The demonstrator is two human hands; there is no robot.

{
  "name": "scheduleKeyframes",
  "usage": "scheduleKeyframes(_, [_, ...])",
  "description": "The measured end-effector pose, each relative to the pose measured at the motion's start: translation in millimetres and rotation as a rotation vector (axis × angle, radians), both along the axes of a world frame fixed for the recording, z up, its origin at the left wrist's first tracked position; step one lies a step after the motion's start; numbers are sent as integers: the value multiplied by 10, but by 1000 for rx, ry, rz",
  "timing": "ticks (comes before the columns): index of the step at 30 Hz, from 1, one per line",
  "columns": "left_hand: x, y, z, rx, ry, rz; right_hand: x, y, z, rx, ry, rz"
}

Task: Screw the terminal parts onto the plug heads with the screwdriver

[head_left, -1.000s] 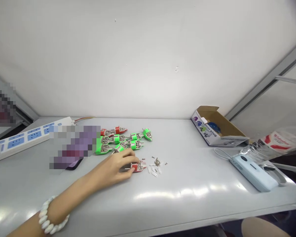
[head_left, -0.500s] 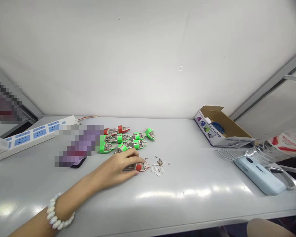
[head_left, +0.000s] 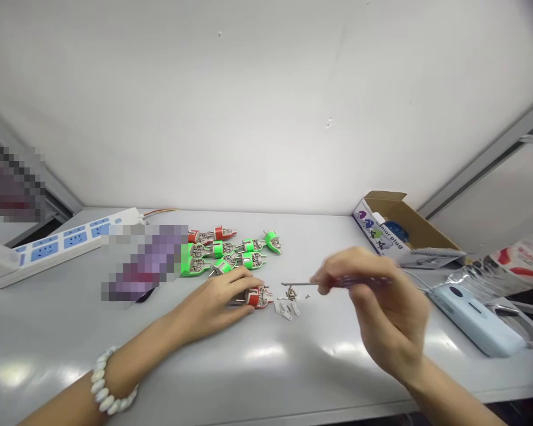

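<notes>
Seen from the head-worn camera, a pale grey surface point(head_left: 320, 361) runs below a white wall point(head_left: 266, 106). The left hand point(head_left: 215, 305), wearing a white beaded bracelet point(head_left: 109, 381), rests on the surface with its fingers curled around a red plug body with metal pins point(head_left: 258, 297). The right hand point(head_left: 373, 296), raised and slightly blurred, pinches a thin metal screwdriver point(head_left: 298, 284) between thumb and fingers, its tip just above a small heap of tiny steel screws point(head_left: 291, 293). Small flat white strips point(head_left: 285, 309) lie just beside the plug. Behind the left hand sits a cluster of green and red plug bodies point(head_left: 231, 251). Farther off lie a white power strip with blue sockets point(head_left: 57, 245), an open cardboard box point(head_left: 404, 228) and a rounded pale blue device point(head_left: 473, 319).
</notes>
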State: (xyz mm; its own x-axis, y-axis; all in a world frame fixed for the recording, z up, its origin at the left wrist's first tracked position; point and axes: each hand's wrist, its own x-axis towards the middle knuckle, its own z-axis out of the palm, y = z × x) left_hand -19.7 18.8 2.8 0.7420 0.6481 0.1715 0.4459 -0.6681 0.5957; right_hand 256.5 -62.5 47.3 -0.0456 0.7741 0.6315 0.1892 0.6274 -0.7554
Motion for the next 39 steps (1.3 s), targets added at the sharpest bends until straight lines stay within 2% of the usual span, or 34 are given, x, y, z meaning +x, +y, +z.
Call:
scheduleKeyframes(3, [20, -22, 6, -8, -23, 15, -180, 399, -100, -200, 85, 73])
scheduleKeyframes(5, [29, -36, 8, -16, -41, 14, -229, 487, -208, -316, 120, 101])
scheduleKeyframes(7, [35, -51, 9, -30, -53, 10, -239, 485, -302, -347, 145, 126])
scheduleKeyframes(13, [53, -97, 23, -36, -50, 17, -237, 472, -416, -335, 118, 113])
scheduleKeyframes(18, [61, -104, 57, -31, -36, 11, -249, 521, -454, -394, 39, 180])
scheduleKeyframes(25, [52, -108, 52, -28, -29, 15, -182, 499, -417, -277, -6, -12])
scheduleKeyframes(28, [51, -107, 45, -19, -31, 14, -184, 499, -414, -271, 4, 14])
scheduleKeyframes(34, [53, -95, 48, -9, -22, 3, -216, 505, -464, -284, -80, 157])
scheduleKeyframes(39, [55, -106, 49, 3, -14, 17, -157, 510, -415, -226, -27, -1])
